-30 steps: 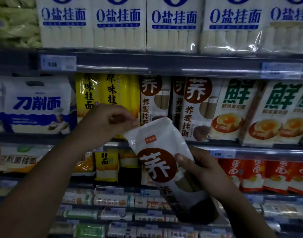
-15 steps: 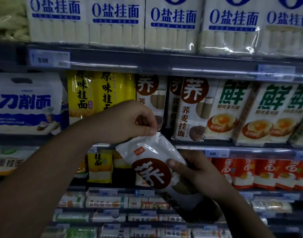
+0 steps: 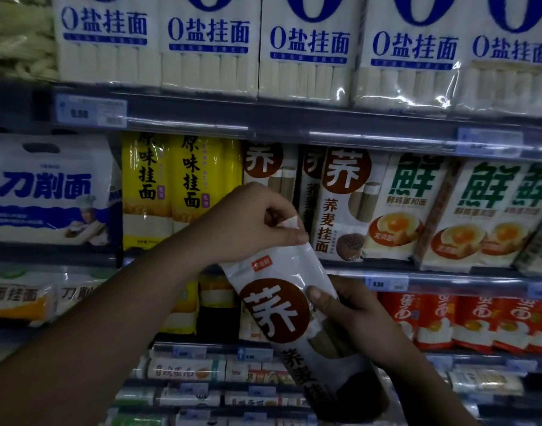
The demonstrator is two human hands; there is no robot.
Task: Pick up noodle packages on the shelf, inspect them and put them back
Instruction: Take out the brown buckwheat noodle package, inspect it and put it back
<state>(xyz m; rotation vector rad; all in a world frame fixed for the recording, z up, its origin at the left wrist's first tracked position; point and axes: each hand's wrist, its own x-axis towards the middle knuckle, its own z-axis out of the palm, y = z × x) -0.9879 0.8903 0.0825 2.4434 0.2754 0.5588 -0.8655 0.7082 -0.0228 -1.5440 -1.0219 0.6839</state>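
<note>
A white buckwheat noodle package (image 3: 282,315) with a brown circle and a white character is tilted in front of the shelves, its top pointing up toward the middle shelf. My left hand (image 3: 248,226) pinches the sealed top flap of the package. Lower down, my right hand (image 3: 349,318) grips its right side, thumb lying across the front. More packages of the same kind (image 3: 343,204) stand upright on the middle shelf (image 3: 417,270), right behind my left hand.
Yellow noodle packs (image 3: 174,192) and a blue-and-white bag (image 3: 48,192) fill the middle shelf's left; green egg-noodle packs (image 3: 478,210) its right. White zero-salt packs (image 3: 306,47) line the top shelf. Red packs (image 3: 478,324) and small boxes sit on lower shelves.
The package has swung from tilted left to more upright, and my left hand has slid right along its top to pinch the flap. The view has come nearer the shelf.
</note>
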